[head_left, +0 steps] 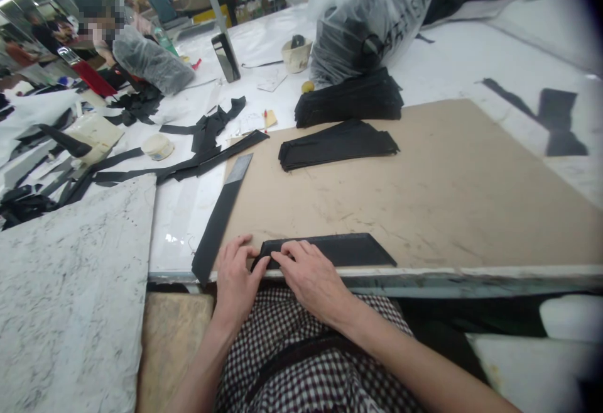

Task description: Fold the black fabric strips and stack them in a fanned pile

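Observation:
A flat black panel with a slanted right end, fabric or leather by its look, lies along the front edge of a brown board. At its left end my left hand is closed, thumb and fingertips on the corner. My right hand presses its bunched fingers onto the same end, right beside the left thumb. Its fingertips partly cover the panel's edge there. Left of my hands a long black strip with a grey top end lies slantwise, its lower end over the table edge.
Two stacks of black pieces, a nearer stack and a farther stack, lie ahead. Behind them stand a plastic-wrapped bundle and a small tub. Black scraps, a round lid and a phone are leftward.

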`<state>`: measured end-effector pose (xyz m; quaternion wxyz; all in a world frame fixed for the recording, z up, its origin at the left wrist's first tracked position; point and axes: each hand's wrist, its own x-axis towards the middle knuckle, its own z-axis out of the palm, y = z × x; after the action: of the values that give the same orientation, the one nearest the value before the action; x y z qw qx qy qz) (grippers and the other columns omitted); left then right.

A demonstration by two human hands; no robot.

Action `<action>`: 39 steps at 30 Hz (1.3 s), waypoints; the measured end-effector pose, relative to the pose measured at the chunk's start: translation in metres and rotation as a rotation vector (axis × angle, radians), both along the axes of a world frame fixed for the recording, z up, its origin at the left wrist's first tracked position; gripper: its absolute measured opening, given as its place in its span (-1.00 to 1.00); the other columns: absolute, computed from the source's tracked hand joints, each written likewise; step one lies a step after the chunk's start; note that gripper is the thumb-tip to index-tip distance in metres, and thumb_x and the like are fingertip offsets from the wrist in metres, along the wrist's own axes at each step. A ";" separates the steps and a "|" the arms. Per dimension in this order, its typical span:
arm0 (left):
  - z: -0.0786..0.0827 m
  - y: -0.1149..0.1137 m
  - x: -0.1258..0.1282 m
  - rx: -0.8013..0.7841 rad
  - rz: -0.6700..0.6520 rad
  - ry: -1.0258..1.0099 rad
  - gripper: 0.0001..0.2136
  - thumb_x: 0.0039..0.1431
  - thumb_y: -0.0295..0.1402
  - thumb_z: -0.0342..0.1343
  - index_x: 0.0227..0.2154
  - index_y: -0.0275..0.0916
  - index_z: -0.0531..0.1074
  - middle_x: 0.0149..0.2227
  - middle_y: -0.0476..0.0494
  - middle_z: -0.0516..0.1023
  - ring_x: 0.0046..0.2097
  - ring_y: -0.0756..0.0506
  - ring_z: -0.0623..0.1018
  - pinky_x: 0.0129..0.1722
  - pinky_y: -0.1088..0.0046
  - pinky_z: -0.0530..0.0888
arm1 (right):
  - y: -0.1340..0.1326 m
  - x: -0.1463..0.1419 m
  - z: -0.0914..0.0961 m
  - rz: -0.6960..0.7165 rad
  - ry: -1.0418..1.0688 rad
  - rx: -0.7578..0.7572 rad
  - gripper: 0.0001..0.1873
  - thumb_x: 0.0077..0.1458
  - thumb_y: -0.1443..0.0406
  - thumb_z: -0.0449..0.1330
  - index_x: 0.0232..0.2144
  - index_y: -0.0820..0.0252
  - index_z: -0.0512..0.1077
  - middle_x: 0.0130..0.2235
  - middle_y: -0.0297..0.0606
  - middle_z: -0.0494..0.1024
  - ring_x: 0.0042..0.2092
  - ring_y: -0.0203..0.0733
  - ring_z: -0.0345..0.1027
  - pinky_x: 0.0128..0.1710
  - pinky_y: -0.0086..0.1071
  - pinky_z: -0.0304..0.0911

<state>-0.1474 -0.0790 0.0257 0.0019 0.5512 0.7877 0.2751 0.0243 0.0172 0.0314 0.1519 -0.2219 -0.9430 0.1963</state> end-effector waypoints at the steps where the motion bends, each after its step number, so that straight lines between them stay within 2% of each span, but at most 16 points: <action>1: 0.000 0.001 0.001 0.002 -0.013 -0.031 -0.92 0.20 -0.33 0.21 -0.34 -0.20 0.44 0.03 -0.24 0.49 0.10 -0.24 0.42 0.11 0.03 0.38 | 0.004 0.001 0.001 0.002 0.020 -0.019 -0.68 0.31 0.37 0.07 0.09 0.19 0.38 -0.05 -0.14 0.45 -0.02 -0.09 0.27 -0.04 -0.20 0.24; 5: 0.006 0.002 0.003 0.000 -0.090 -0.252 -0.90 0.27 -0.37 0.10 -0.38 -0.21 0.37 -0.04 -0.18 0.50 0.02 -0.14 0.48 0.02 0.22 0.44 | 0.027 0.002 0.004 0.004 0.065 -0.024 -0.60 0.27 0.35 0.14 0.14 0.27 0.32 0.08 -0.06 0.43 0.09 -0.03 0.24 0.09 -0.12 0.19; 9: 0.014 0.002 -0.005 -0.114 -0.058 -0.533 -0.89 0.27 -0.29 0.12 -0.33 -0.20 0.38 -0.30 -0.04 0.51 -0.28 -0.03 0.49 -0.24 0.41 0.45 | 0.049 -0.007 0.005 0.117 0.060 -0.083 -0.58 0.24 0.28 0.22 0.12 0.21 0.34 0.05 -0.11 0.48 0.08 -0.07 0.28 0.11 -0.11 0.17; 12: 0.018 0.006 -0.020 -0.155 -0.071 -0.738 -0.75 0.17 -0.28 0.22 -0.11 -0.20 0.40 -0.30 -0.03 0.51 -0.28 -0.03 0.52 -0.26 0.43 0.47 | 0.058 -0.017 0.003 0.163 0.033 -0.156 -0.66 0.21 0.27 0.26 0.03 0.16 0.42 -0.06 -0.19 0.54 0.00 -0.11 0.33 0.06 -0.15 0.17; 14: 0.022 0.012 -0.031 -0.196 -0.133 -0.798 -0.57 0.12 -0.28 0.27 0.05 -0.19 0.36 -0.27 -0.04 0.53 -0.26 -0.04 0.53 -0.26 0.44 0.47 | 0.060 -0.021 0.002 0.176 0.020 -0.180 -0.73 0.20 0.28 0.27 -0.04 0.14 0.46 -0.10 -0.22 0.54 -0.03 -0.12 0.34 0.04 -0.17 0.17; 15: 0.024 0.016 -0.036 -0.231 -0.166 -0.791 -0.54 0.13 -0.26 0.27 0.09 -0.18 0.36 -0.26 -0.05 0.54 -0.27 -0.05 0.53 -0.26 0.43 0.47 | 0.061 -0.023 0.002 0.177 0.016 -0.183 -0.76 0.19 0.27 0.28 -0.07 0.14 0.47 -0.12 -0.23 0.54 -0.04 -0.13 0.34 0.03 -0.19 0.18; 17: 0.030 0.024 -0.045 -0.304 -0.220 -0.720 -0.64 0.18 -0.20 0.21 0.01 -0.16 0.45 -0.26 -0.05 0.56 -0.26 -0.06 0.54 -0.23 0.42 0.46 | 0.063 -0.025 0.002 0.178 0.005 -0.183 -0.76 0.17 0.28 0.31 -0.10 0.16 0.48 -0.14 -0.23 0.52 -0.05 -0.13 0.34 0.00 -0.22 0.21; 20: 0.035 0.036 -0.055 -0.375 -0.291 -0.565 -0.80 0.27 -0.20 0.10 -0.23 -0.16 0.56 -0.31 -0.03 0.58 -0.25 -0.07 0.54 -0.21 0.42 0.44 | 0.067 -0.025 0.004 0.192 -0.011 -0.183 -0.75 0.15 0.28 0.33 -0.10 0.18 0.48 -0.15 -0.22 0.51 -0.06 -0.14 0.34 -0.04 -0.26 0.25; 26: 0.030 0.046 -0.059 -0.285 -0.387 -0.335 -0.91 0.22 -0.37 0.12 -0.33 -0.15 0.54 -0.34 0.00 0.51 -0.32 -0.02 0.50 -0.30 0.47 0.40 | 0.073 -0.022 0.000 0.205 0.029 -0.175 -0.83 0.30 0.28 0.17 -0.10 0.14 0.50 -0.18 -0.25 0.50 -0.09 -0.20 0.34 -0.07 -0.32 0.28; 29: 0.024 0.045 -0.059 -0.266 -0.418 -0.270 -0.90 0.23 -0.41 0.10 -0.31 -0.14 0.52 -0.30 -0.01 0.49 -0.27 -0.02 0.51 -0.28 0.49 0.41 | 0.072 -0.022 -0.005 0.203 0.042 -0.118 -0.82 0.31 0.29 0.14 -0.09 0.13 0.51 -0.19 -0.24 0.49 -0.10 -0.20 0.34 -0.09 -0.33 0.29; 33: 0.019 0.040 -0.061 -0.276 -0.467 -0.108 -0.83 0.32 -0.38 0.03 -0.18 -0.07 0.52 -0.20 -0.03 0.49 -0.19 -0.02 0.52 -0.20 0.48 0.44 | 0.072 -0.020 -0.011 0.228 0.060 -0.012 -0.79 0.32 0.30 0.12 -0.08 0.14 0.52 -0.21 -0.21 0.48 -0.13 -0.19 0.32 -0.13 -0.31 0.29; 36: 0.022 0.034 -0.063 -0.291 -0.534 0.099 -0.78 0.35 -0.38 -0.01 -0.08 -0.04 0.50 -0.17 -0.07 0.49 -0.17 -0.04 0.52 -0.23 0.49 0.45 | 0.074 -0.017 -0.012 0.281 0.049 0.057 -0.77 0.32 0.33 0.10 -0.04 0.17 0.50 -0.20 -0.19 0.47 -0.14 -0.18 0.30 -0.13 -0.30 0.29; 39: 0.029 0.027 -0.063 -0.261 -0.647 0.272 -0.72 0.32 -0.42 0.01 0.02 -0.10 0.46 -0.11 -0.16 0.52 -0.09 -0.11 0.50 -0.10 0.37 0.45 | 0.078 -0.012 -0.009 0.383 0.010 0.127 -0.71 0.33 0.35 0.07 0.04 0.21 0.45 -0.15 -0.16 0.46 -0.11 -0.16 0.27 -0.08 -0.26 0.29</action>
<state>-0.2105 -0.0520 0.0545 0.0542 0.7982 0.5943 0.0816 0.0121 0.0949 0.0222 0.1302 -0.0274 -0.9777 0.1627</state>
